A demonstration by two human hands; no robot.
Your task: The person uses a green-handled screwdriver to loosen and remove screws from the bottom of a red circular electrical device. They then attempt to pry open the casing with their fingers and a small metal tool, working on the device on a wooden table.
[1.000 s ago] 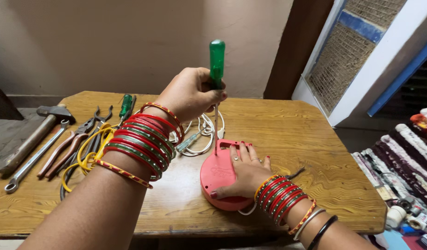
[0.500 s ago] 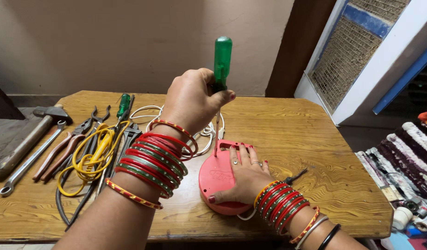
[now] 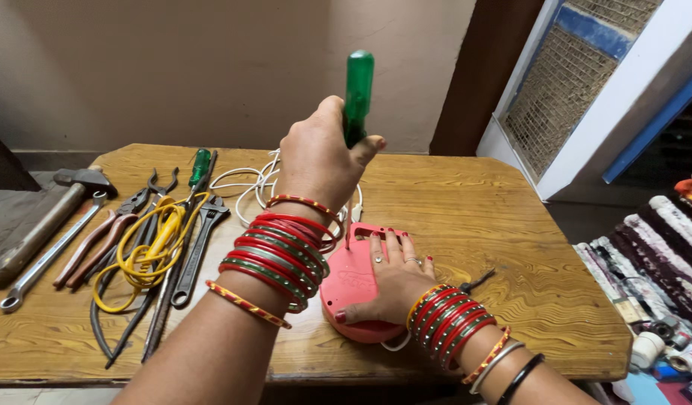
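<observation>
- The left hand (image 3: 320,161), at centre frame, was closed in a fist around the green handle of a screwdriver (image 3: 357,90), which stood nearly upright with its handle rising into the upper middle of the frame.
- The thin shaft ran down from below the fist to the top edge of a red plastic casing (image 3: 353,289); the tip appeared to touch the casing, though it was too small to be certain.
- The right hand (image 3: 391,277), just below centre, lay flat on the casing, fingers spread narrowly and pointing up the frame, pressing it onto the wooden table (image 3: 511,225).
- Red, green and gold bangles (image 3: 275,259) ringed the left wrist; a similar stack, plus a black and a silver band, ringed the right wrist at lower right of centre.
- A coil of white cable (image 3: 248,184) lay on the table behind the left hand, partly hidden by it.
- At left of the frame sat a row of tools: a second green-handled screwdriver (image 3: 200,166), an adjustable wrench (image 3: 196,251), a loop of yellow wire (image 3: 147,251) draped over pliers (image 3: 94,247), a long spanner (image 3: 49,255) and, at the far left edge, a hammer (image 3: 49,221).
- A small dark screw-like piece (image 3: 477,282) lay just right of the right hand.
- Folded patterned cloth (image 3: 672,240) was stacked beyond the table at the right edge.
</observation>
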